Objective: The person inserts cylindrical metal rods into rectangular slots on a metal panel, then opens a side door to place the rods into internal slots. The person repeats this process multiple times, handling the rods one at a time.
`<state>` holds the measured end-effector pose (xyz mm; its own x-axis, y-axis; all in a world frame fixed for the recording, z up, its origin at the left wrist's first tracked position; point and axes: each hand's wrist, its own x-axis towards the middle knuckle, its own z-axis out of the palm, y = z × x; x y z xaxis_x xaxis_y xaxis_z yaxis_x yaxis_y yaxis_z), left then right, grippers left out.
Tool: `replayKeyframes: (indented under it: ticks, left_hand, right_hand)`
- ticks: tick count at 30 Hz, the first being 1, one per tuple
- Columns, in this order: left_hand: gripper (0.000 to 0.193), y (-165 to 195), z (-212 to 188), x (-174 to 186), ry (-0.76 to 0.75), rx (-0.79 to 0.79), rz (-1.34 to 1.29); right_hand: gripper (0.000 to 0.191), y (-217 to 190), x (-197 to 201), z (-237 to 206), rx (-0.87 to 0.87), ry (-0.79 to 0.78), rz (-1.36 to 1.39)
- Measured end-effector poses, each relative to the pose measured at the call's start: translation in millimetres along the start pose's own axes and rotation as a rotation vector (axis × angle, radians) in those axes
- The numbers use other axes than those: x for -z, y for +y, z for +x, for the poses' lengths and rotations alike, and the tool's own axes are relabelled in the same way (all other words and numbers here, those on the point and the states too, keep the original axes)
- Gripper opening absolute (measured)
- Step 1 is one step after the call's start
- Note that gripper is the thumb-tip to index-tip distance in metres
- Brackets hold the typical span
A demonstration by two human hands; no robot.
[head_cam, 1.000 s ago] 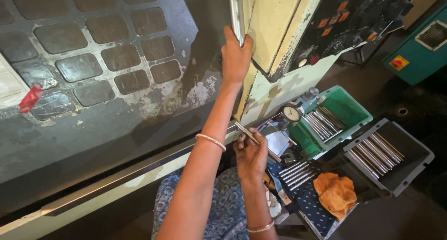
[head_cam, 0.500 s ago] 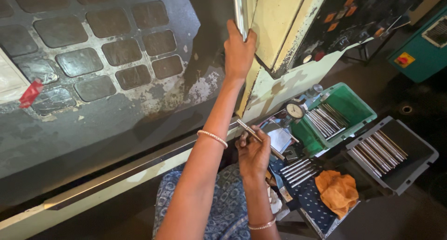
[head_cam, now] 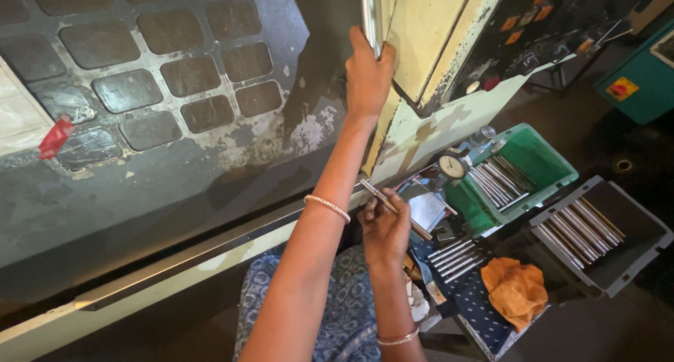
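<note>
My left hand is raised and wrapped around the upright metal handle at the edge of a machine's dark sliding door. Lower down, my right hand is closed on a thin metal rod that slants from upper left to lower right, above a low work table. A bangle sits on each wrist.
To the right stand a green bin and a grey tray, each holding several metal rods. More rods lie on a blue cloth beside an orange rag. A dial gauge stands near the green bin. A teal cabinet is far right.
My left hand stays on the door handle and my right hand keeps the rod. The view has shifted slightly; the hands hardly move.
</note>
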<state>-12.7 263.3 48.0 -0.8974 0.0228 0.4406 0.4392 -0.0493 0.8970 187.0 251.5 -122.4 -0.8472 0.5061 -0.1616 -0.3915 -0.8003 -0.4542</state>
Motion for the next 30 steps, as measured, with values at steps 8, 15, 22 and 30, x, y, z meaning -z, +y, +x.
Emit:
replayKeyframes:
  ticks: [8,15,22,30]
  left_hand:
    - [0.043,-3,3,-1,0.007,-0.029,0.051]
    - [0.043,4,0,2,-0.009,0.019,0.017]
    - [0.043,10,-2,2,0.004,0.023,0.015]
    - [0.038,5,0,3,0.000,0.019,0.045]
  right_hand:
    - [0.026,2,-1,-3,0.045,-0.035,-0.047]
    - [0.028,3,0,0,0.052,-0.040,-0.043]
    - [0.026,4,2,4,0.025,0.006,-0.030]
    - [0.024,6,6,7,0.029,-0.003,0.022]
